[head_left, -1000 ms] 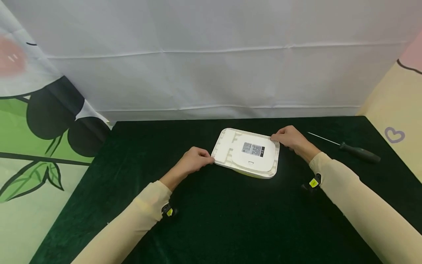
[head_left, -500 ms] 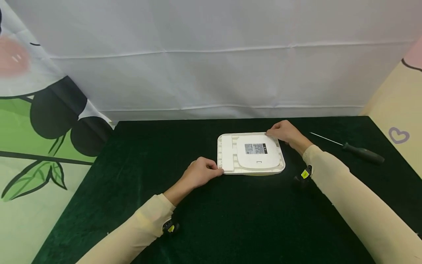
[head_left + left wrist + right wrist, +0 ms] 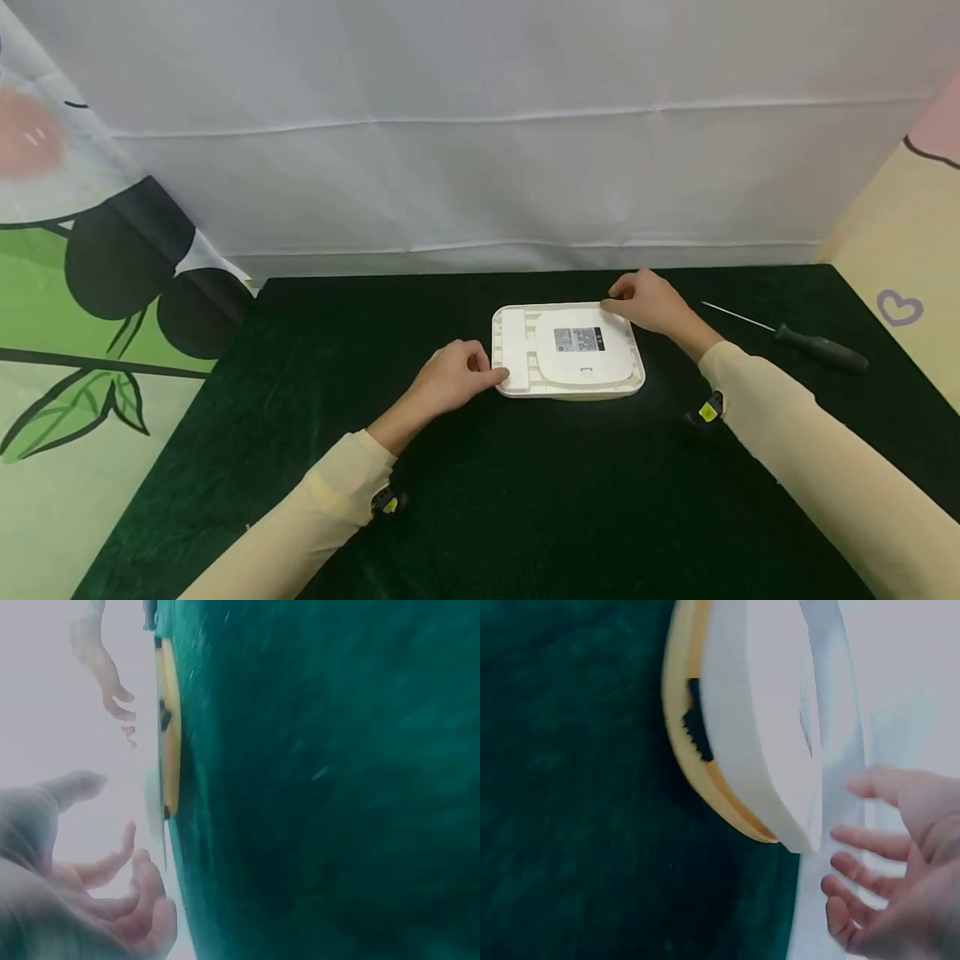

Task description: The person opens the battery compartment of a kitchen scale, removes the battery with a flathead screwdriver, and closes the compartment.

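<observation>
A flat white device [image 3: 551, 358] with rounded corners lies underside up on the dark green cloth, a printed label [image 3: 578, 339] facing upward. Below its white shell runs a yellow layer [image 3: 676, 720] with a black toothed piece [image 3: 697, 724] at the side. My left hand [image 3: 450, 377] is by the device's near left corner; in the left wrist view its fingers are spread, with nothing between them. At the far right corner is my right hand [image 3: 651, 302]. Its loosely bent fingers stand apart from the shell in the right wrist view.
A screwdriver [image 3: 821, 350] with a dark handle lies to the right, its metal shaft pointing to the back left. White cloth [image 3: 480, 183] hangs behind the table [image 3: 480, 500], and printed panels flank it on both sides.
The device has turned from a slanted position to lie square with the table's back edge. Both hands have loosened from its corners, thumbs and fingers parting.
</observation>
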### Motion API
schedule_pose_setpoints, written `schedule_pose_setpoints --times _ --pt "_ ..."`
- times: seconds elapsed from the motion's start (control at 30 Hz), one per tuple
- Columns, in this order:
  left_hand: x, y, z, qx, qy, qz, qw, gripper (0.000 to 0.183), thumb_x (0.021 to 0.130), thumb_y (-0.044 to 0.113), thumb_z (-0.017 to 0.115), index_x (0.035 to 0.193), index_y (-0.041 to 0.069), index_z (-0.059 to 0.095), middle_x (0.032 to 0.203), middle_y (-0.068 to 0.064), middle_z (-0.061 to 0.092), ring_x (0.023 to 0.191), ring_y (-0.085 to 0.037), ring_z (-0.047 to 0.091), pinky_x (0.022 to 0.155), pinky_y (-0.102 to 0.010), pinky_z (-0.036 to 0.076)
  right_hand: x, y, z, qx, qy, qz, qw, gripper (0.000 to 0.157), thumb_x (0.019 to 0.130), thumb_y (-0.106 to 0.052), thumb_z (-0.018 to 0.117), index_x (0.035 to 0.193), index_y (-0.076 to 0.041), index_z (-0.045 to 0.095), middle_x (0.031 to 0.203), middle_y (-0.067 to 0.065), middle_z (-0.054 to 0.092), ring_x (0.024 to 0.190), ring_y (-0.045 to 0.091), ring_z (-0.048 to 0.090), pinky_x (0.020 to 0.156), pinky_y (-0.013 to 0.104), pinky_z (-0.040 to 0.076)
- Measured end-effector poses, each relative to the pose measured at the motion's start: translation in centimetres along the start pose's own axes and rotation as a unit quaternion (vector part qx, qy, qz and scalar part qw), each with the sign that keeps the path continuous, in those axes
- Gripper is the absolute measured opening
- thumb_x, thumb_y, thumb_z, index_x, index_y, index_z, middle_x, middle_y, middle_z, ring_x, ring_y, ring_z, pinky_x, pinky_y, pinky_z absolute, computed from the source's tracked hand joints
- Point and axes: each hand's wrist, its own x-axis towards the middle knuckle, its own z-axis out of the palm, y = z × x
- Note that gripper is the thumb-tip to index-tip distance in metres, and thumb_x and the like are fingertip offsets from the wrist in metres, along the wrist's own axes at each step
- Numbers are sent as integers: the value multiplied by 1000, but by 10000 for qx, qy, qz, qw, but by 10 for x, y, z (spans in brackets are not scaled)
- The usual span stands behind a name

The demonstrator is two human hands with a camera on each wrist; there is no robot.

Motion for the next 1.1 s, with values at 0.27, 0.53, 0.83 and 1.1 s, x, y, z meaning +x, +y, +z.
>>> schedule_pose_setpoints --times 0.27,0.53,0.83,1.1 --pt "35 20 -6 1567 364 688 9846 71 78 55 77 134 18 56 147 -4 46 126 -30 40 102 -49 35 -36 -24 1 -1977 -94 -1497 9687 57 76 -53 77 114 -11 71 130 12 59 119 38 46 94 57 40" --pt "44 28 -9 1982 116 485 9789 78 72 55 81 136 19 55 148 0 47 137 -31 33 109 -52 28 -47 -37 13 -2549 64 -1893 9482 65 73 -63 76 113 -12 72 129 9 62 118 33 47 94 52 41" --pt "40 17 -11 1793 48 348 9832 78 75 54 80 140 21 52 151 0 44 139 -32 31 107 -53 29 -42 -44 18 -2992 223 -2415 9229 66 74 -69 70 108 -13 74 120 6 65 116 28 50 90 47 40" --pt "36 10 -10 1593 28 361 9866 80 76 54 79 142 21 49 152 -1 42 139 -31 31 107 -53 29 -44 -36 26 -2987 522 -2567 9177 64 76 -70 63 106 -15 75 116 6 67 112 30 53 94 50 39"
